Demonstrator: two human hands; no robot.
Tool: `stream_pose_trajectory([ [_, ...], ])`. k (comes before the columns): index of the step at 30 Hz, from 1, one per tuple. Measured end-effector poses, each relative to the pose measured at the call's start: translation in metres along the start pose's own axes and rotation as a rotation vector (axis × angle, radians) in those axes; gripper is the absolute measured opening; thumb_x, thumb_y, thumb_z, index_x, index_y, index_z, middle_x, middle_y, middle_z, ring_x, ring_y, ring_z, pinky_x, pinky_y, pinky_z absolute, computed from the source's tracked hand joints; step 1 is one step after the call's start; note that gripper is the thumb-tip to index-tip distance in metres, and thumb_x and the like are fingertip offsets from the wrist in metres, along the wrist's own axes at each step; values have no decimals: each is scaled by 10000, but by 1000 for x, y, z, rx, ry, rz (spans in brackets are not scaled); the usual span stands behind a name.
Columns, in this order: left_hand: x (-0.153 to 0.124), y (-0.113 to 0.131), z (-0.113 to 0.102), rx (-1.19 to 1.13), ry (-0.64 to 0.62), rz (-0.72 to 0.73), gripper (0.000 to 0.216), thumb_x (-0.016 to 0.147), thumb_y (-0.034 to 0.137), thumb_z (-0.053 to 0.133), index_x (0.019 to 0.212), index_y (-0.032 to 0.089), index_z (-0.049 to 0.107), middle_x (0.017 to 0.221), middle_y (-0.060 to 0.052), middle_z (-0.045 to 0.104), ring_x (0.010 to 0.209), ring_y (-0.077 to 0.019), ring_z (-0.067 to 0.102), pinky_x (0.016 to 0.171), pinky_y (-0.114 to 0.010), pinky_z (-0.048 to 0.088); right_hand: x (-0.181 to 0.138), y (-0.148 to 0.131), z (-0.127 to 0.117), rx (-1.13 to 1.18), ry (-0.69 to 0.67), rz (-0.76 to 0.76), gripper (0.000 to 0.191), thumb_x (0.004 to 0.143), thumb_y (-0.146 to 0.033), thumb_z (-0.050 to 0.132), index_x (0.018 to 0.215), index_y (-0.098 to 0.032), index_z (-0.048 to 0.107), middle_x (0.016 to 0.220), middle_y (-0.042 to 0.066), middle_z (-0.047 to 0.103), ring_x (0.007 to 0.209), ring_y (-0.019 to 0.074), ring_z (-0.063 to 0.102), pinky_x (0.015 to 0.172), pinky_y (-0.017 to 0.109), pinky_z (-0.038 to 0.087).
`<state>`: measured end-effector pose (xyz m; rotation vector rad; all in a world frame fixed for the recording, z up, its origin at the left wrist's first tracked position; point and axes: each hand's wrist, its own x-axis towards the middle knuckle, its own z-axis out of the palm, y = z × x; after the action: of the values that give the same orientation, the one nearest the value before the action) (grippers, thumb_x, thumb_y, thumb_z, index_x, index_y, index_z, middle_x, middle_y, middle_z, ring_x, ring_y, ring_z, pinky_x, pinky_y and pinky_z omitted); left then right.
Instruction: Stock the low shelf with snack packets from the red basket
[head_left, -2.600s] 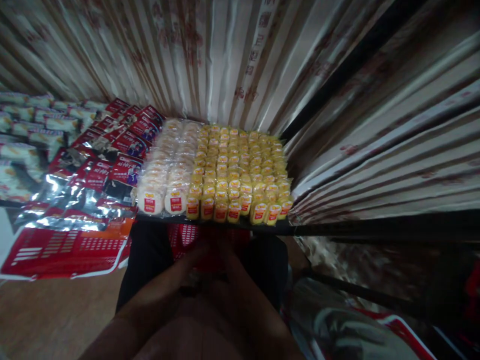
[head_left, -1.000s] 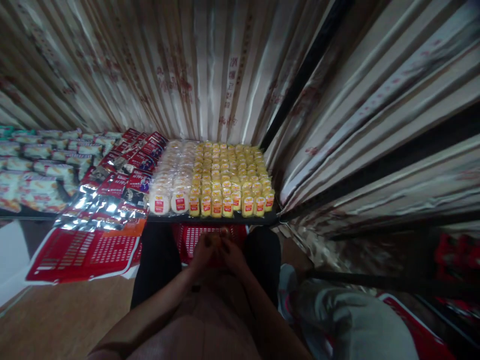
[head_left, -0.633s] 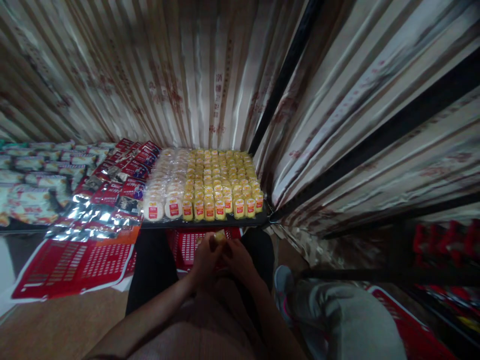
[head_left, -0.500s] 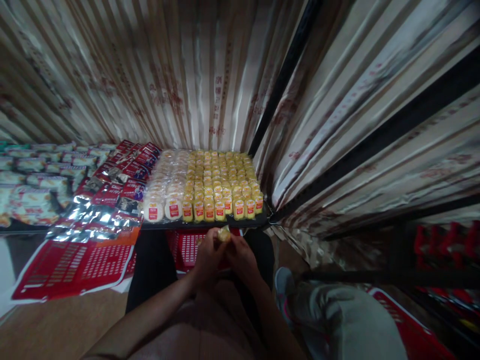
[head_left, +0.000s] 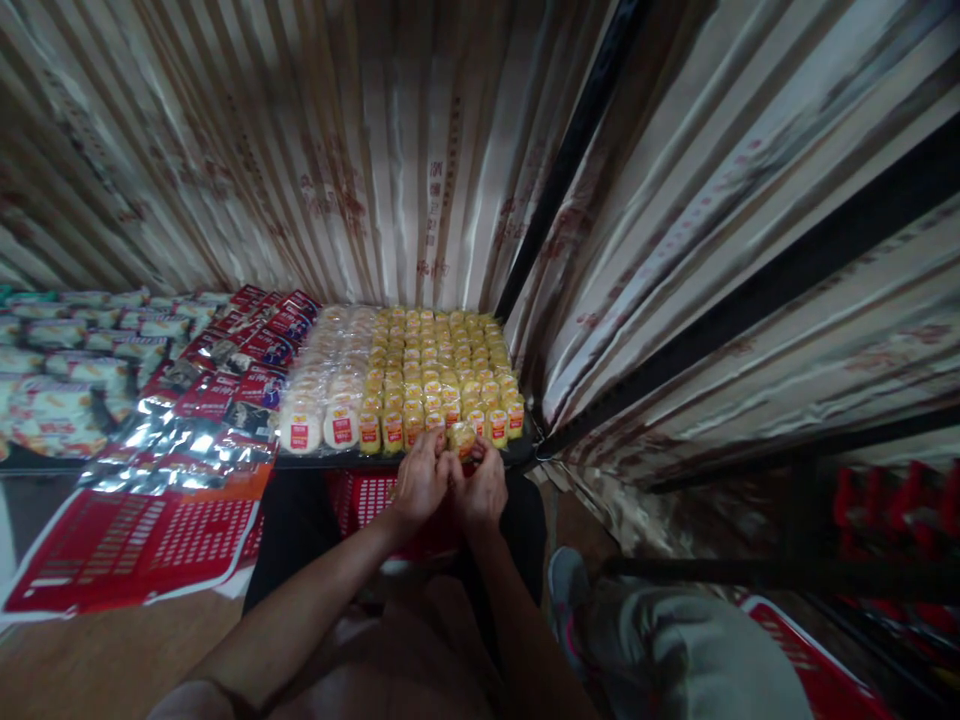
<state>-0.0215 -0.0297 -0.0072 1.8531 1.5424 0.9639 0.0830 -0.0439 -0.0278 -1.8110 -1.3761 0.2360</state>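
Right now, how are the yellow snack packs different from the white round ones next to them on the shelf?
The yellow snack packs are small and fill many rows; the white round packs are bigger and stand in just two rows. The yellow ones sit to the right, the white ones to the left, by the red foil bags. Both hands, left hand and right hand, are at the yellow front row, not the white. Both kinds carry red labels and share the dark shelf.

Yellow packets (head_left: 439, 365), red perforated basket (head_left: 375, 497)
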Motion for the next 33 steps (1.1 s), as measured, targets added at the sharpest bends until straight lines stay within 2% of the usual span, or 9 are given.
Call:
stream_pose_trajectory([
  [5,3,-14,3,89,-131,45,377,876,173,348,1208,130,523,1188,-138,609,1096,-234,573,974,-367,438,2,3,13,-58,84,9,471,812,-513,500,1100,-141,503,929,113,616,853,226,576,799,331,437],
  [8,6,-21,6,121,-157,63,400,876,186,345,1231,127,519,1217,-141,605,1108,-233,578,969,-362,448,2,6,20,-63,87,13,477,829,-548,460,1084,-147,502,841,80,593,803,218,568,741,315,438],
  [16,7,-37,16,196,-77,178,403,894,197,313,1215,109,541,1125,-130,658,1037,-213,618,935,-367,489,3,11,28,3,49,34,521,840,-619,383,1057,-156,479,801,43,551,719,183,560,671,285,441],
  [21,5,-44,19,222,-43,182,387,902,205,328,1213,119,541,1146,-122,652,1045,-215,616,924,-371,502,5,12,28,38,33,25,513,839,-636,372,1028,-171,478,928,91,575,740,184,571,653,287,457],
  [25,5,-45,18,245,-39,212,383,884,159,331,1193,104,551,1147,-130,651,1063,-224,608,921,-376,504,6,13,30,42,66,-9,479,853,-615,373,993,-173,490,969,114,571,797,193,574,658,287,467],
  [33,5,-46,19,249,-16,233,373,887,148,329,1201,109,525,1117,-124,658,1008,-206,625,895,-359,518,5,11,32,48,97,-58,372,911,-486,357,1014,-158,499,968,124,574,781,183,575,674,298,484],
])
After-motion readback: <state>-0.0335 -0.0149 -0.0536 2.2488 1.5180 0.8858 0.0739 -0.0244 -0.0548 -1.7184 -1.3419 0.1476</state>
